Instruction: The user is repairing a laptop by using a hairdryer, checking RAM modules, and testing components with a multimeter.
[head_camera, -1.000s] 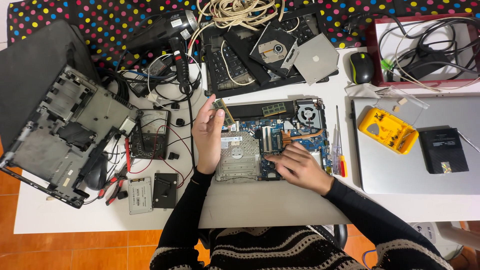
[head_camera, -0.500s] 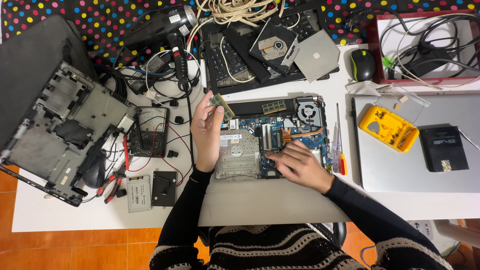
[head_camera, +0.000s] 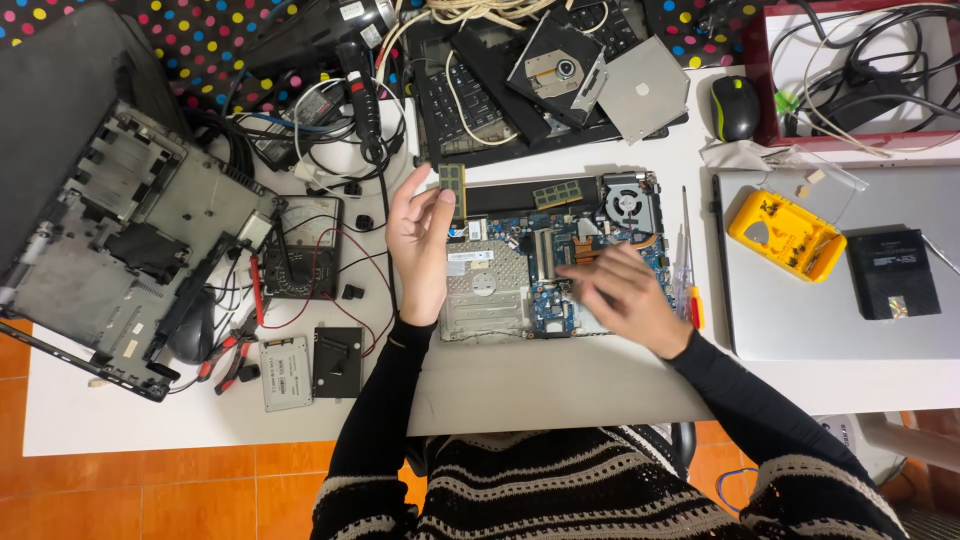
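My left hand (head_camera: 420, 240) holds a small green memory module (head_camera: 452, 190) upright between thumb and fingers, just left of the exposed laptop motherboard (head_camera: 500, 290). My right hand (head_camera: 625, 295) rests blurred over the right part of the blue board, fingers spread and pointing left toward a memory slot (head_camera: 543, 255). Another memory stick (head_camera: 556, 193) lies at the board's top edge, beside the cooling fan (head_camera: 625, 203).
A dismantled laptop shell (head_camera: 110, 240) lies at left, with a multimeter (head_camera: 300, 260) and two drives (head_camera: 310, 365) near it. A screwdriver (head_camera: 688, 270), yellow screw box (head_camera: 785, 235), silver laptop (head_camera: 850, 320), mouse (head_camera: 735, 105) and optical drive (head_camera: 558, 70) surround the board.
My left hand has turned the memory module more upright. My right hand has shifted up and left across the motherboard.
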